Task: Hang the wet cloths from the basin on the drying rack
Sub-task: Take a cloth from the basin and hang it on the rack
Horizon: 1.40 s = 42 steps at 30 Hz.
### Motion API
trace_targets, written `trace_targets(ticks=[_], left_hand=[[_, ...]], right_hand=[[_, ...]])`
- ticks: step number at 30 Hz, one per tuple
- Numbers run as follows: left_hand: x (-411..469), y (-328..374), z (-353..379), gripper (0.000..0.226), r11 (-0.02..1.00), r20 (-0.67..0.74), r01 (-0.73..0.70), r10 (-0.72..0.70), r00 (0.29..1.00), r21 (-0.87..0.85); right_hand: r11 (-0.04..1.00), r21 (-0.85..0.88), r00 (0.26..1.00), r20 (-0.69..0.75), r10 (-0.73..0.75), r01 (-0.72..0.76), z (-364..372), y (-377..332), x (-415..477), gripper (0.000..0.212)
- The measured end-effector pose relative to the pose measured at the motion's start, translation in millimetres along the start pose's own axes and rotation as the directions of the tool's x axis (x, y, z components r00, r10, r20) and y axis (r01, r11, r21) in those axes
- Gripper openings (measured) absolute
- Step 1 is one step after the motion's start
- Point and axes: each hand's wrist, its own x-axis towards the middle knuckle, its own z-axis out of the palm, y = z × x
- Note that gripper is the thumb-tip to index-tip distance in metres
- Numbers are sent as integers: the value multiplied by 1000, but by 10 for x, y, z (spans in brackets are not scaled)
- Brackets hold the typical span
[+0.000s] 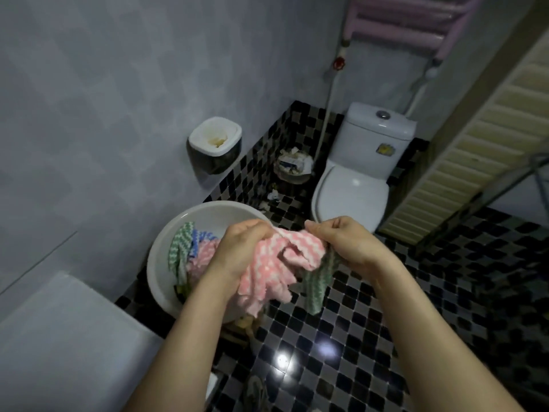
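A white basin (166, 242) stands on the tiled floor and holds several wet zigzag cloths (187, 248) in green, blue and pink. Both my hands hold a pink and white cloth (267, 272) bunched up above the basin's right rim. My left hand (243, 248) grips its left part. My right hand (347, 245) pinches its upper right edge and also holds a green cloth (319, 281) that hangs below it. A pink rack of bars (401, 19) is fixed high on the back wall.
A white toilet (356, 179) stands behind the basin, with a full waste bin (292, 168) to its left. A wall-mounted paper holder (215, 144) hangs on the left wall. A white appliance top (59, 337) fills the lower left. A slatted panel (475, 150) leans at right.
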Motion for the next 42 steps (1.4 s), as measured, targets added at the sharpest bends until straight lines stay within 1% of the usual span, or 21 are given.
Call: trace_targets(ticks=[2,5,7,10,13,14,16,18,22,24,26,28,30,32,34,35,36,38,39,40,42], left_hand=[[-65,40,182,25,997,84,-5,-1,996,78],[-205,113,438,24,936,223,-44,-38,974,349],[-369,140,681,18,890,335,-88,-76,939,448],[-569,90,1012,11,922,375,-93,-60,925,376],[-774,-23,1393,14,975,239,-54,1,971,216],[-835,-69,1514,15,989,187,-26,-1,982,143],[-981,-135,1746,16,1000,148,25,-27,989,17],[-1126,-195,1988,17,1000,179,31,-31,983,5],[-1427,-319,2409,15,989,373,-117,75,925,90],[-1553,-373,2591,13,957,453,-244,149,879,158],[-1676,-395,2731,9,944,514,-292,177,839,152],[-1722,-397,2835,9,945,547,-297,178,818,137],[-1751,-362,2927,13,939,592,-306,157,791,159],[-1742,-315,2943,15,925,651,-321,119,750,202],[-1696,-237,2972,15,900,723,-349,57,688,260],[-1681,-189,2982,16,897,726,-357,62,684,261],[-1621,-156,3014,17,900,689,-366,111,716,236],[-1421,-77,3089,12,920,476,-380,293,829,97],[-1281,-23,3128,8,917,397,-397,349,849,41],[-1108,47,3206,10,909,407,-415,365,837,38],[-886,144,3310,28,914,608,-390,249,754,109]], right_hand=[[987,-160,993,-115,-32,13,-150,75,-155,47],[965,-262,970,-227,-83,21,-336,206,-400,47],[952,-306,943,-314,-107,6,-494,346,-616,56],[960,-280,881,-452,-141,10,-705,573,-933,60],[993,-107,823,-559,-99,46,-940,845,-1323,47],[997,-56,821,-565,-82,61,-1010,930,-1465,40],[990,114,875,-484,-15,80,-1136,1110,-1731,31],[962,267,939,-343,32,65,-1266,1266,-2000,40],[990,139,971,-231,59,-27,-1376,1388,-2364,68],[980,198,968,-244,52,-3,-1387,1433,-2446,69],[898,434,962,-270,50,76,-1397,1514,-2499,56],[738,656,956,-290,52,159,-1415,1563,-2549,40],[614,759,948,-313,55,215,-1493,1616,-2605,27],[628,741,937,-347,52,239,-1578,1656,-2606,14],[728,642,919,-393,41,242,-1699,1694,-2578,10],[768,592,917,-399,17,243,-1743,1696,-2570,12],[794,556,922,-387,-16,247,-1792,1689,-2554,15],[834,490,936,-341,-84,254,-1891,1648,-2534,24],[850,463,942,-319,-104,251,-1953,1623,-2516,29],[861,445,947,-298,-117,246,-2057,1585,-2471,32],[889,375,948,-270,-166,262,-2207,1494,-2433,34]])
